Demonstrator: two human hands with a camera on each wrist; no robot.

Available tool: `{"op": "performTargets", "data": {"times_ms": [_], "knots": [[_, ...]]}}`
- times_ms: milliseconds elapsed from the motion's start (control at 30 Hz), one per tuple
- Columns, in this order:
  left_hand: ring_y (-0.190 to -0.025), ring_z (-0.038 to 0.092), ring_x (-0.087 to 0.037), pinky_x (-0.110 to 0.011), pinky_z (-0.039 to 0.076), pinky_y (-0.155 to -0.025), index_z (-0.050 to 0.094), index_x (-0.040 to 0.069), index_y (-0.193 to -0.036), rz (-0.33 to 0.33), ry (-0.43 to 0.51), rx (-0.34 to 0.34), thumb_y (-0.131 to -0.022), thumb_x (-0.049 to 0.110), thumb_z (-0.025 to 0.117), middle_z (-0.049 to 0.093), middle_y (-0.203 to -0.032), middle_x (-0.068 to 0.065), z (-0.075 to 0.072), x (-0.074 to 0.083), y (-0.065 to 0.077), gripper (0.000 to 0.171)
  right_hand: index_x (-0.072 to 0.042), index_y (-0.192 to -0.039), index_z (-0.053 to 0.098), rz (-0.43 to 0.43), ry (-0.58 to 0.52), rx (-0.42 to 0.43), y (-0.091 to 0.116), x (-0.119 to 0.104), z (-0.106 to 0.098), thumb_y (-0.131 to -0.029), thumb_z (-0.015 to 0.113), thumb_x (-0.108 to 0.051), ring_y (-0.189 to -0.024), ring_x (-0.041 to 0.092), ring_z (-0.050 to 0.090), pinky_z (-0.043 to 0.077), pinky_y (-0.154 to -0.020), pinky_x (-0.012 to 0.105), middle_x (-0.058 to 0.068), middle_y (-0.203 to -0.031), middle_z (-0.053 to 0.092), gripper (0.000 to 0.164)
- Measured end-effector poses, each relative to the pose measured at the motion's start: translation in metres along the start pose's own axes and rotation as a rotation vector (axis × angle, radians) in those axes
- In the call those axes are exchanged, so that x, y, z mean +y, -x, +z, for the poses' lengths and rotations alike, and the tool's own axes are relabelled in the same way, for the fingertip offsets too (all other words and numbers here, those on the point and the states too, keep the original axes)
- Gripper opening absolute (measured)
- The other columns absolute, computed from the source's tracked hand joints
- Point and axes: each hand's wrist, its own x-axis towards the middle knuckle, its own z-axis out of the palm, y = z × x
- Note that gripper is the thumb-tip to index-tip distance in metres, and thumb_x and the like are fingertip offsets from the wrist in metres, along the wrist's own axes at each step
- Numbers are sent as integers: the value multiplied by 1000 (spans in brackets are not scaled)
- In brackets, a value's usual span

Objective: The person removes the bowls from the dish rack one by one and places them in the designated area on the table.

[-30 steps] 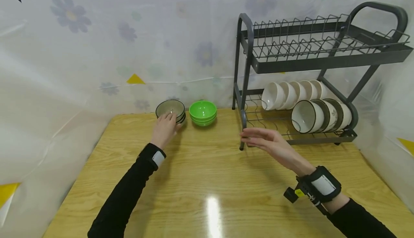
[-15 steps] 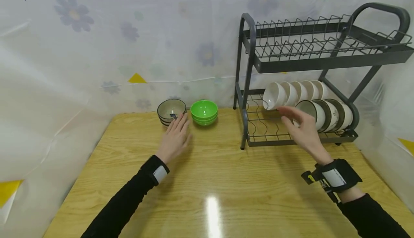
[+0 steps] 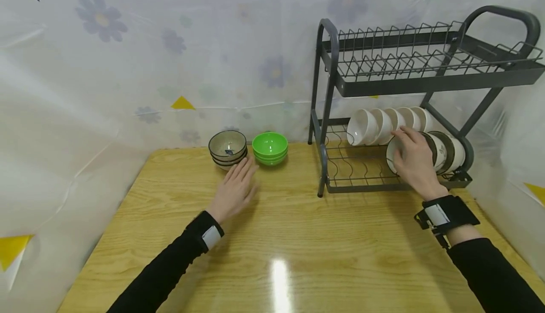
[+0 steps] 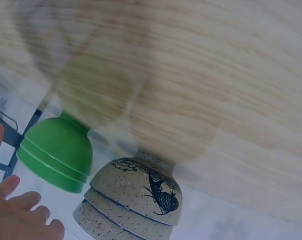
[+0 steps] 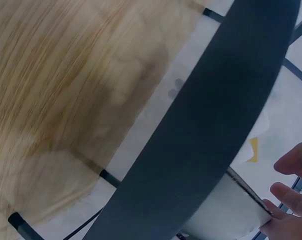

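Observation:
In the head view my left hand (image 3: 233,189) hovers, fingers extended, in front of a stack of speckled grey bowls (image 3: 227,145) with dark rims. Beside them is a stack of green bowls (image 3: 270,145). The left wrist view shows a fish painted on the top-shown speckled bowl (image 4: 136,185), with my fingers (image 4: 23,200) apart from both stacks. My right hand (image 3: 415,161) is at the dark-rimmed white bowl (image 3: 390,154) at the left end of the rack's front row, covering much of it. In the right wrist view its fingertips (image 5: 273,210) are right at that bowl's rim, fingers spread.
A dark two-tier dish rack (image 3: 396,88) stands at the right. Its lower tier holds a back row of white bowls (image 3: 362,127) and more dark-rimmed bowls (image 3: 457,154) in front. The wooden table (image 3: 298,237) reaches a patterned plastic sheet (image 3: 238,57) behind.
My left hand has let go of the speckled stack and drawn back toward me. My right hand has moved right, from the rack's left post to the front bowl row.

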Motion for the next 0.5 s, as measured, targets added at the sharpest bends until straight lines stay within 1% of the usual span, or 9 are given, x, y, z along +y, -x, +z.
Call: {"op": "performTargets", "data": {"times_ms": [100,200,300,367,500], "knots": [[-154,28,-35,-51,26,-127,36,3,-155,-1,-17,-11,-102,25,59,27,-166,-17,2,0,2,62,14,-120,61,-32,67,-25,-2,5,2,-85,50,17,-128,56,45,37,-108,67,37,-132,52,37],[-155,26,-34,-51,24,-128,36,3,-155,-7,-23,-26,-102,26,59,25,-167,-16,4,0,4,62,14,-121,59,-39,133,-67,-3,10,2,-83,51,17,-129,55,43,34,-112,66,37,-133,50,39],[-155,26,-34,-50,24,-128,36,4,-155,-15,-19,-38,-103,25,58,24,-167,-15,4,1,5,61,14,-122,58,-49,212,-96,-3,15,3,-79,56,18,-127,56,43,34,-113,65,38,-132,50,43],[-155,27,-34,-51,24,-128,37,4,-154,-17,-16,-42,-103,25,58,27,-166,-16,5,1,5,60,14,-122,58,-53,256,-109,-3,18,4,-75,60,19,-126,55,44,35,-112,64,38,-131,51,47],[-155,27,-33,-50,24,-128,38,5,-154,-15,-22,-51,-102,25,59,32,-164,-17,5,1,7,60,13,-123,57,-46,305,-138,-4,23,4,-70,69,19,-124,55,46,36,-111,64,39,-132,51,55]]}}
